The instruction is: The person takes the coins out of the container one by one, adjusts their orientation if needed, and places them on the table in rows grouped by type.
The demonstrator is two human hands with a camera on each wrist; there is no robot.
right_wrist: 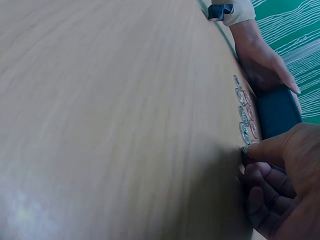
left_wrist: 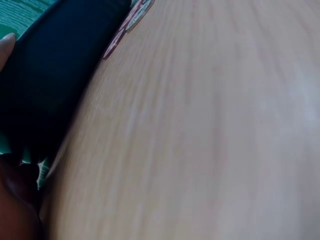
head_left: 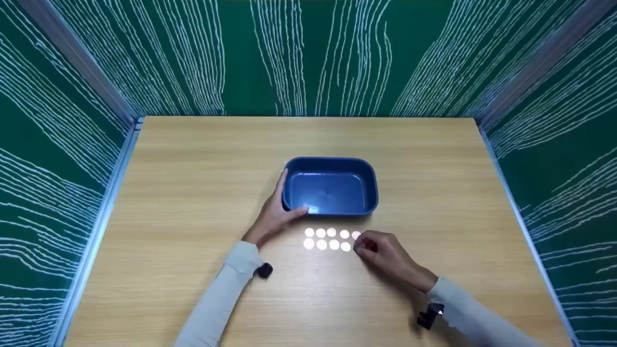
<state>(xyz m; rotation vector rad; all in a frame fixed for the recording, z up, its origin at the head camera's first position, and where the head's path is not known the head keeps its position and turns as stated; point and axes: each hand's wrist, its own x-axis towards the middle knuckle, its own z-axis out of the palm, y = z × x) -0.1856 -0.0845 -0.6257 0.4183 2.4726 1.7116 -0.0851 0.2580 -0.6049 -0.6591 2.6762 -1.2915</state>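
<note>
A dark blue rectangular plastic tub (head_left: 328, 209) stands on the wooden table, its inside bare. My left hand (head_left: 275, 212) grips its left end, fingers along the outer side wall and thumb at the front rim. In front of the tub lie several flat round tokens (head_left: 334, 245) in two rows; the right wrist view shows printed faces, one row greenish, the other reddish. At the right end of these rows, my right hand (head_left: 385, 251) pinches one token (right_wrist: 245, 156) between thumb and fingers, low over the table. Its face is mostly hidden by the fingertips.
The wooden table (head_left: 193, 183) is bordered by metal frame rails (head_left: 103, 212). Green panels with white wavy lines (head_left: 270, 58) stand at the back and both sides. A small black camera sits on each wrist, the right one (head_left: 429, 315) close above the tabletop.
</note>
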